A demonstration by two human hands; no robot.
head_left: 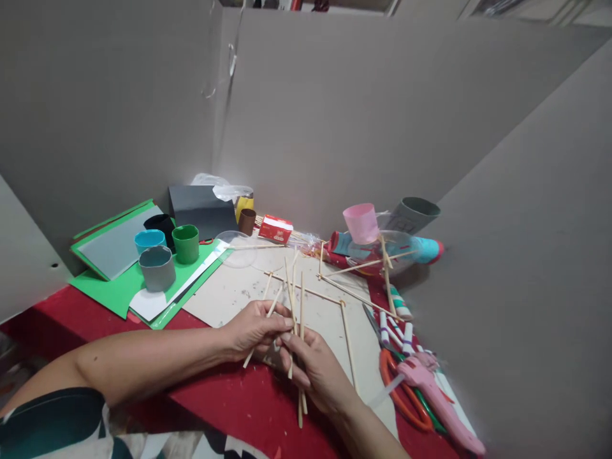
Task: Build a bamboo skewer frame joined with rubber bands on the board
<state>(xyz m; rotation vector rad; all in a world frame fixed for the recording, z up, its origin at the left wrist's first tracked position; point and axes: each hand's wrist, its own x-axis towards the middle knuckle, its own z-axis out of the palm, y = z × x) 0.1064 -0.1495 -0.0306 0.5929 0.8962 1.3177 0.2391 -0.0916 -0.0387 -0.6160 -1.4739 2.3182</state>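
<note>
Several thin wooden sticks (302,299) stand at slight angles in front of me, held between my two hands. My left hand (258,326) pinches a wooden stick (274,301), its fingertips meeting the others near the middle. Closed around the lower part of the bunch is my right hand (318,370), with stick ends poking out below it. Beneath both hands lies a pale board (215,293). On it, beyond my fingers, rests an open frame of joined sticks (310,292). The exact number of sticks in each hand is hard to make out.
At left, paper cups, including a green cup (185,245) and a grey cup (157,269), stand on green sheets (105,293). At right lie a pink glue gun (440,401), orange-handled scissors (401,395) and markers (384,327). A pink cup (361,223) sits on a stick structure.
</note>
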